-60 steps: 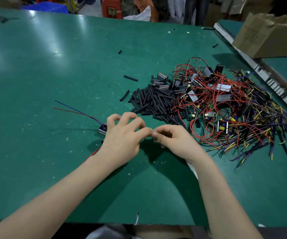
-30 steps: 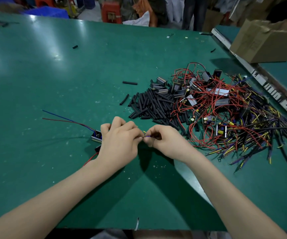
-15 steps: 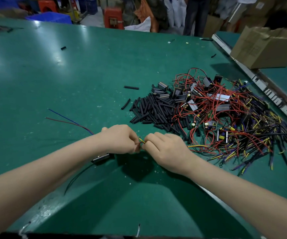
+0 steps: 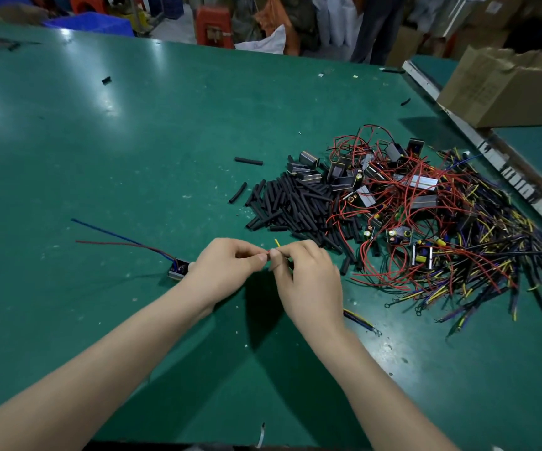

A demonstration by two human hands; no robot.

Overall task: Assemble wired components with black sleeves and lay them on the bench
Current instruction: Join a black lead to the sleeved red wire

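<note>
My left hand (image 4: pixel 227 265) and my right hand (image 4: pixel 305 281) meet fingertip to fingertip over the green bench (image 4: pixel 132 141). Both pinch a thin wire; its yellow end (image 4: pixel 277 243) sticks up above my right fingers. A bundle of yellow and dark wires (image 4: pixel 359 317) trails out under my right wrist. A small black component (image 4: pixel 178 268) with a red and a blue lead (image 4: pixel 116 240) sits just left of my left hand. A heap of black sleeves (image 4: pixel 295 203) lies beyond my hands. Whether a sleeve is between my fingers is hidden.
A tangle of red, yellow and purple wired components (image 4: pixel 426 216) spreads to the right of the sleeves. Loose sleeves (image 4: pixel 248 161) lie apart on the bench. A cardboard box (image 4: pixel 507 86) stands at the back right past a metal rail (image 4: pixel 491 151). People stand behind the bench.
My hands stayed together at the same spot, fingers working the wire. The yellow wire end now points up above my right hand. The component shows again beside my left hand.
</note>
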